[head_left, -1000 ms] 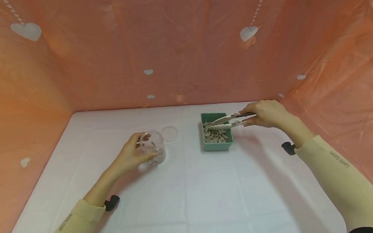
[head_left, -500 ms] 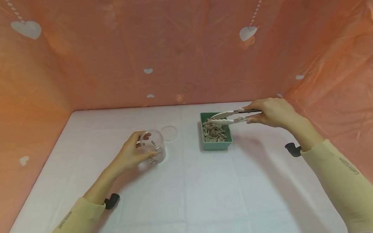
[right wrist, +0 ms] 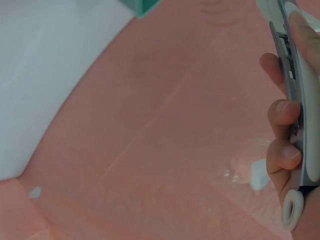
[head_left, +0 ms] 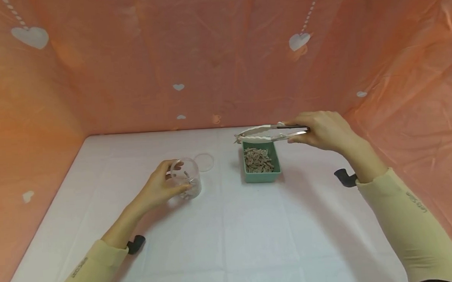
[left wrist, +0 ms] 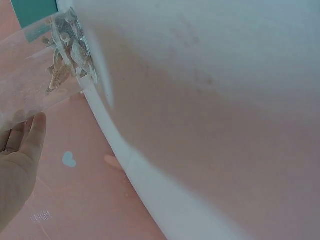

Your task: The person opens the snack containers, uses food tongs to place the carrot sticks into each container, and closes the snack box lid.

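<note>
My left hand (head_left: 163,187) grips a clear round jar (head_left: 185,177) standing on the table, fingers and thumb around its side. Greyish-brown dried pieces (left wrist: 67,50) lie in the jar's bottom, seen in the left wrist view. My right hand (head_left: 323,129) squeezes a pair of tongs (head_left: 290,131) with white tips and metal arms; in the right wrist view the fingers wrap its handles (right wrist: 300,115). A few of the dried pieces (head_left: 239,138) stick out from the tongs' tips, above the back left corner of a green rectangular box (head_left: 261,178). More such pieces (head_left: 258,160) fill the box's lower part.
A clear round lid (head_left: 204,162) lies flat on the table just behind and right of the jar. The white-covered table (head_left: 254,233) ends at an orange curtain (head_left: 214,65) with white hearts, which also hangs along both sides.
The tongs have risen out of the green box and swung left, carrying a few dried pieces at their tips. My left hand and the jar stay in place.
</note>
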A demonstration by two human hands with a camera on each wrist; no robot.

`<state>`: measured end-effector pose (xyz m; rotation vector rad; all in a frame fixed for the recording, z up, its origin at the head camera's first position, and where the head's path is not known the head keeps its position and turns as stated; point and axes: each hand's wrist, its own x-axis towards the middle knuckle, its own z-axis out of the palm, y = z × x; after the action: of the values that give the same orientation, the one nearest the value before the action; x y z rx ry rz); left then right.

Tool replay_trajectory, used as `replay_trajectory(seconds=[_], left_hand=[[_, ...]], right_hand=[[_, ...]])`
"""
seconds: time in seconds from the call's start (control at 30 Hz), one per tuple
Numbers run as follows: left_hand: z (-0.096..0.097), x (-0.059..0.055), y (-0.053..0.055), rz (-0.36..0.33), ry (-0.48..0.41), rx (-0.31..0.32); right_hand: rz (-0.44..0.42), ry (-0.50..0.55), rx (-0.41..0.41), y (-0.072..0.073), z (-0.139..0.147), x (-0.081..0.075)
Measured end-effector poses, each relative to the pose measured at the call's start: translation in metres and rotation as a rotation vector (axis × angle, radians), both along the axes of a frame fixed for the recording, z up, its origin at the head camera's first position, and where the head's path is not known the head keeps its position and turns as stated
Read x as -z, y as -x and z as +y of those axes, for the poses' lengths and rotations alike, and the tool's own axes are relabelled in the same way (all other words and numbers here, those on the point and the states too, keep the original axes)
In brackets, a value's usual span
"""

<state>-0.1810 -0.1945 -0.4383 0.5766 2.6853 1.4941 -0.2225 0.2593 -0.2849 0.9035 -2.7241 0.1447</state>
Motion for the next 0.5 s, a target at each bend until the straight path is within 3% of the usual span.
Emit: replay_trajectory(seconds=[0.5], left_hand=[[0.001,0.001,0.001,0.000,0.007,-0.007]], right_hand=[[0.078,0.167,-0.202,0.006,-0.059,-0.008]])
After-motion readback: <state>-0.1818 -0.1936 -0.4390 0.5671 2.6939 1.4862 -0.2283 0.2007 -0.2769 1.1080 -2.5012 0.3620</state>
